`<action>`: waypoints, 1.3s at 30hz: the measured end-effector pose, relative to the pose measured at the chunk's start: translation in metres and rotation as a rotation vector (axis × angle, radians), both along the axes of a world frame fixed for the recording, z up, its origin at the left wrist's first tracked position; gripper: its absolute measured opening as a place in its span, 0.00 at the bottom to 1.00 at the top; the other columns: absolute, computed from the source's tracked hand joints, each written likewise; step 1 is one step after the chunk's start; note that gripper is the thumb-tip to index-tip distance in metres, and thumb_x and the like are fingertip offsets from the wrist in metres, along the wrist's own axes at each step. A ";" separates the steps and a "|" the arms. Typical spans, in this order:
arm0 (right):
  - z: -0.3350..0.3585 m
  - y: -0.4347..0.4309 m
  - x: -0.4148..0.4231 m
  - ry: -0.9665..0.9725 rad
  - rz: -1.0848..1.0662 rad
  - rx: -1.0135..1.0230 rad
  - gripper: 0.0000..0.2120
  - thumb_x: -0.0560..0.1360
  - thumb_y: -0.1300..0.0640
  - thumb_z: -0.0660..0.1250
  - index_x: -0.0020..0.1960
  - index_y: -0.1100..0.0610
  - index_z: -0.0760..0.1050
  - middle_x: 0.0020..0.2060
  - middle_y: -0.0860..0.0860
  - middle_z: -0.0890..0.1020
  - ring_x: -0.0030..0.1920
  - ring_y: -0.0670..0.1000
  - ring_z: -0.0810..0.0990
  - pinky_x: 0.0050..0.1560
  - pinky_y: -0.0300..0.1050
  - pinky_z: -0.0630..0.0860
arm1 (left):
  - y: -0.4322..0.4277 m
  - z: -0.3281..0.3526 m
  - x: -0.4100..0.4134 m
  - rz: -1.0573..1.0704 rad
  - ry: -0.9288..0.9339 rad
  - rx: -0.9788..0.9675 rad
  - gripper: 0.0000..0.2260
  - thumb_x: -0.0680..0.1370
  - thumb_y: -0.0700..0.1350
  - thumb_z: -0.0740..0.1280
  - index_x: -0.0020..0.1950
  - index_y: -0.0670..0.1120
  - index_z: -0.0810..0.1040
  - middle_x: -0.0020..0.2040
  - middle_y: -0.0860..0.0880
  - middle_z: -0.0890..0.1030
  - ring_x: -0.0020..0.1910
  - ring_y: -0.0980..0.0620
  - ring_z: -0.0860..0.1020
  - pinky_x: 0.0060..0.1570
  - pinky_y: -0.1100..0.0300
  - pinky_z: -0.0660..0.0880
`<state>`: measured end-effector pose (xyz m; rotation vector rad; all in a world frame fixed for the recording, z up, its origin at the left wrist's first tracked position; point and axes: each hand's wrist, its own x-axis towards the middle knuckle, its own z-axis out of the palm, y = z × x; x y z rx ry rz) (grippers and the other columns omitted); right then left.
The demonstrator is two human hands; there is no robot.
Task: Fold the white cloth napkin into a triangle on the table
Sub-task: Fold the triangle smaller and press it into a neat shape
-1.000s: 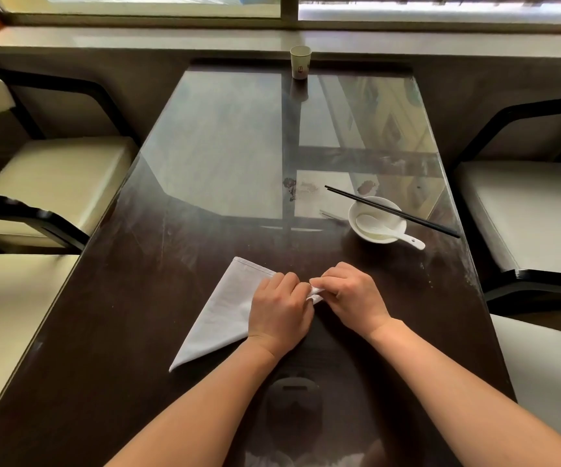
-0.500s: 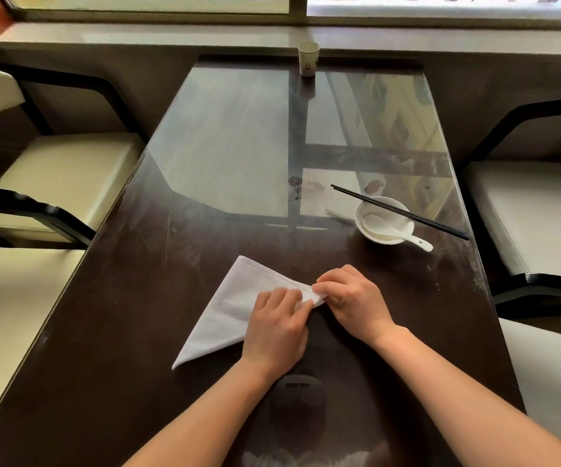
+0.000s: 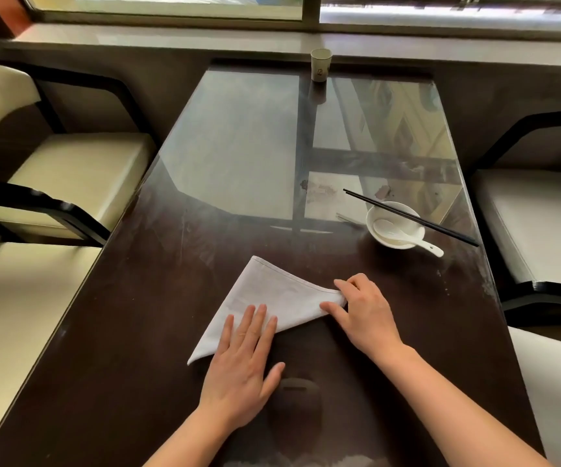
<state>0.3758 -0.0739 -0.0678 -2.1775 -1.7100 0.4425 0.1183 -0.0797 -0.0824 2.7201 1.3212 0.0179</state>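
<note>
The white cloth napkin (image 3: 265,298) lies on the dark table (image 3: 144,332) as a flat triangle, with corners at the far middle, the near left and the right. My left hand (image 3: 243,362) rests flat on its near folded edge, fingers spread. My right hand (image 3: 363,311) pinches the napkin's right corner between thumb and fingers and hides the tip.
A white bowl (image 3: 394,227) with a white spoon in it and black chopsticks (image 3: 410,217) across its rim stands at the right. A paper cup (image 3: 320,65) sits at the table's far edge. Cream chairs flank the table, one (image 3: 80,170) on the left.
My left hand has opened and slid left along the near edge, now lying flat. My right hand has stayed at the right corner. The napkin lies flatter.
</note>
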 end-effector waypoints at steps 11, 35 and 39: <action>0.010 -0.002 0.011 0.167 0.084 0.009 0.13 0.71 0.56 0.77 0.55 0.48 0.84 0.42 0.47 0.76 0.39 0.48 0.77 0.42 0.43 0.75 | 0.016 0.002 -0.024 0.222 -0.163 0.090 0.23 0.78 0.53 0.58 0.69 0.43 0.76 0.69 0.39 0.75 0.69 0.37 0.72 0.59 0.41 0.77; -0.008 0.012 0.028 -0.262 0.302 0.505 0.05 0.72 0.65 0.68 0.38 0.59 0.75 0.40 0.54 0.77 0.38 0.56 0.74 0.31 0.48 0.72 | 0.065 0.017 0.094 -0.234 -0.196 0.452 0.11 0.67 0.32 0.67 0.32 0.45 0.71 0.31 0.47 0.71 0.27 0.46 0.68 0.24 0.55 0.63; -0.008 0.004 0.033 -0.136 0.366 0.350 0.05 0.68 0.66 0.67 0.43 0.60 0.78 0.42 0.53 0.77 0.41 0.56 0.75 0.34 0.49 0.76 | 0.061 0.011 0.095 -0.264 -0.193 0.478 0.10 0.69 0.32 0.65 0.33 0.45 0.71 0.32 0.46 0.72 0.28 0.45 0.67 0.25 0.54 0.65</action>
